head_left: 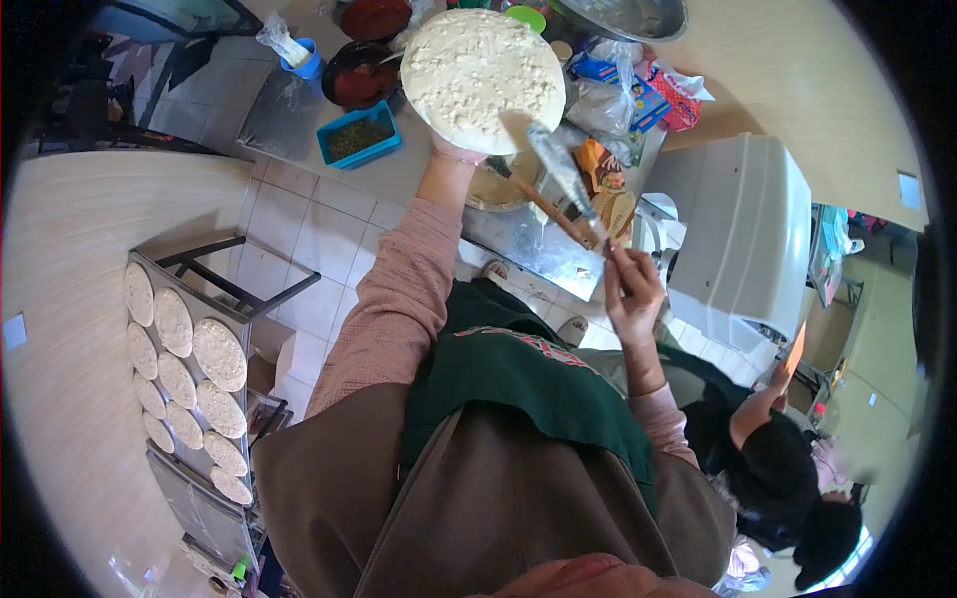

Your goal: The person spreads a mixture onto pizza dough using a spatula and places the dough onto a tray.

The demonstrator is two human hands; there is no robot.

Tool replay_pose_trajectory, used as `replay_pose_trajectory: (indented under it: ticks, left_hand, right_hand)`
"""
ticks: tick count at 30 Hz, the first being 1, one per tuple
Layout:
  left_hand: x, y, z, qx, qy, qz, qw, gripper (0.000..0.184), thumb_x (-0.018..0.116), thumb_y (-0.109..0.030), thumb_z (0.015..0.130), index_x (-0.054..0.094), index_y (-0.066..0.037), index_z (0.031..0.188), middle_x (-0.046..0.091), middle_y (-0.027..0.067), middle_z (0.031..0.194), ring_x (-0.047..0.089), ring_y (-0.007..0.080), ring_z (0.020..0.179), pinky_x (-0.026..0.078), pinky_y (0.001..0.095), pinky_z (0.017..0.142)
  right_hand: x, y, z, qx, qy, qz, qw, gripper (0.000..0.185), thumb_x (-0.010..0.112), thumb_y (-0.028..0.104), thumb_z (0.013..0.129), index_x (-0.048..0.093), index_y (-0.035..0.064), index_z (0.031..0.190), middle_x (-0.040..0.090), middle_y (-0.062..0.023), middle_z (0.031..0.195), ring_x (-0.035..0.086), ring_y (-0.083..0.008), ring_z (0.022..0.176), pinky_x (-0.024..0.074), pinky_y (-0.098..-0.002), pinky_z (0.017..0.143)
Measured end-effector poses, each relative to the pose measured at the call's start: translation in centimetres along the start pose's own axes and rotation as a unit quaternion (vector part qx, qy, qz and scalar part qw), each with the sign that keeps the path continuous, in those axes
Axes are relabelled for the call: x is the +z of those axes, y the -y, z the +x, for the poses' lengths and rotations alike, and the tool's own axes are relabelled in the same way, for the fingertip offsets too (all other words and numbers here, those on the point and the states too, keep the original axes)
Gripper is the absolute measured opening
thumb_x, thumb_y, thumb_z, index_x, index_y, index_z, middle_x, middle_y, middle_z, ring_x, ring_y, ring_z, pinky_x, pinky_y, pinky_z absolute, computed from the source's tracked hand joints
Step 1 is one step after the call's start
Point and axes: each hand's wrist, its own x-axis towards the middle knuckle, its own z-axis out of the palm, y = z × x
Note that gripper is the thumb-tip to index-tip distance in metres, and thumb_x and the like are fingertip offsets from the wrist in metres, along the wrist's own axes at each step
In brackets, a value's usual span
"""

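A round, pale dough base [482, 78] with a lumpy white topping is held up at the top centre. My left hand [457, 151] supports it from below, its fingers mostly hidden under the dough. My right hand [634, 291] is closed around the handle of a spatula [560, 167], its metal blade smeared white and close to the dough's lower right edge. Below the dough stands a bowl [495, 193] with pale contents, partly hidden. A wooden handle [543, 202] slants from the bowl toward my right hand.
A blue tub [357, 137] of dried herbs, dark red bowls [361, 78], a blue cup [300, 60] and packets [600, 164] crowd the steel table. Left, a rack [189, 264] carries several flat rounds. Right stand a white appliance [743, 234] and another person [773, 468].
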Motion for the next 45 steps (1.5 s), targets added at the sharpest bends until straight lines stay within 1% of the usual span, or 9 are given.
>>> replay_pose_trajectory:
  ticks: [9,12,21,24,33,35,38,39,45]
  left_hand:
    - [1.3,-0.4,-0.2,-0.089,0.068,-0.103,0.988,0.071,0.029,-0.061,0.093,0.033,-0.014,0.146,0.032,0.0127,0.151,0.034,0.0364,0.136,0.031,0.0542,0.110]
    - [3.6,0.7,0.0,0.058,-0.197,0.316,0.926,0.069,0.029,-0.060,0.094,0.034,-0.014,0.145,0.033,0.0125,0.150,0.035,0.0361,0.135,0.031,0.0540,0.110]
    - [1.5,-0.9,-0.4,-0.077,0.065,-0.099,0.990,0.068,0.032,-0.059,0.094,0.035,-0.014,0.145,0.035,0.0129,0.149,0.035,0.0363,0.135,0.031,0.0542,0.110]
    - [4.2,0.7,-0.3,0.062,-0.189,0.316,0.928,0.069,0.032,-0.060,0.093,0.034,-0.014,0.145,0.034,0.0128,0.150,0.035,0.0363,0.135,0.031,0.0542,0.110]
    - [-0.2,-1.2,-0.8,-0.062,0.042,-0.112,0.991,0.072,0.032,-0.062,0.092,0.031,-0.015,0.147,0.032,0.0123,0.151,0.033,0.0368,0.136,0.027,0.0547,0.111]
    - [2.5,0.4,-0.7,0.067,-0.139,0.326,0.933,0.074,0.033,-0.063,0.091,0.032,-0.015,0.146,0.032,0.0122,0.151,0.033,0.0376,0.136,0.028,0.0566,0.111]
    - [1.5,-2.3,0.0,-0.021,0.000,-0.019,1.000,0.075,0.032,-0.067,0.088,0.039,-0.016,0.143,0.038,0.0108,0.148,0.037,0.0377,0.133,0.030,0.0582,0.109]
    - [1.4,-2.3,0.3,0.074,-0.126,0.239,0.960,0.077,0.030,-0.070,0.087,0.038,-0.018,0.143,0.038,0.0098,0.148,0.036,0.0381,0.134,0.028,0.0604,0.109]
    - [1.5,-4.3,-0.6,0.131,-0.132,0.347,0.919,0.078,0.029,-0.071,0.087,0.036,-0.019,0.145,0.035,0.0090,0.150,0.033,0.0377,0.136,0.027,0.0608,0.109]
  right_hand:
    - [-0.3,0.0,4.9,-0.065,0.008,-0.170,0.983,0.031,0.069,0.005,0.080,0.071,0.0125,0.110,0.064,-0.0084,0.089,0.064,-0.0191,0.062,0.0513,-0.0302,0.056]
    - [-0.3,-0.3,1.8,-0.035,0.024,-0.166,0.985,0.033,0.069,0.005,0.079,0.071,0.0137,0.111,0.064,-0.0078,0.089,0.065,-0.0188,0.062,0.0520,-0.0309,0.056]
    - [1.0,1.3,1.6,-0.011,0.001,-0.108,0.994,0.034,0.069,0.002,0.078,0.071,0.0121,0.110,0.063,-0.0078,0.089,0.061,-0.0176,0.057,0.0502,-0.0292,0.053]
    - [2.1,1.8,-0.6,0.000,0.027,-0.131,0.991,0.034,0.070,0.003,0.077,0.072,0.0140,0.108,0.062,-0.0058,0.086,0.060,-0.0158,0.057,0.0501,-0.0289,0.052]
    - [3.2,1.6,0.2,-0.011,-0.017,-0.082,0.996,0.034,0.070,0.001,0.078,0.071,0.0130,0.110,0.063,-0.0070,0.088,0.060,-0.0172,0.057,0.0499,-0.0294,0.055]
    - [3.5,1.9,-0.6,-0.009,0.005,-0.078,0.997,0.032,0.070,0.002,0.079,0.071,0.0127,0.110,0.063,-0.0071,0.088,0.059,-0.0157,0.055,0.0489,-0.0287,0.053]
    - [3.1,0.6,-2.0,0.018,0.021,-0.035,0.999,0.030,0.069,0.002,0.080,0.071,0.0090,0.109,0.063,-0.0079,0.088,0.058,-0.0150,0.053,0.0483,-0.0281,0.052]
    - [3.0,0.3,-2.6,0.055,0.028,0.001,0.998,0.029,0.068,0.001,0.081,0.070,0.0069,0.109,0.063,-0.0083,0.087,0.057,-0.0148,0.053,0.0481,-0.0278,0.052]
    - [3.6,0.4,0.3,0.172,0.180,0.036,0.968,0.026,0.060,0.006,0.086,0.067,-0.0001,0.111,0.065,-0.0217,0.081,0.065,-0.0298,0.065,0.0508,-0.0348,0.061]
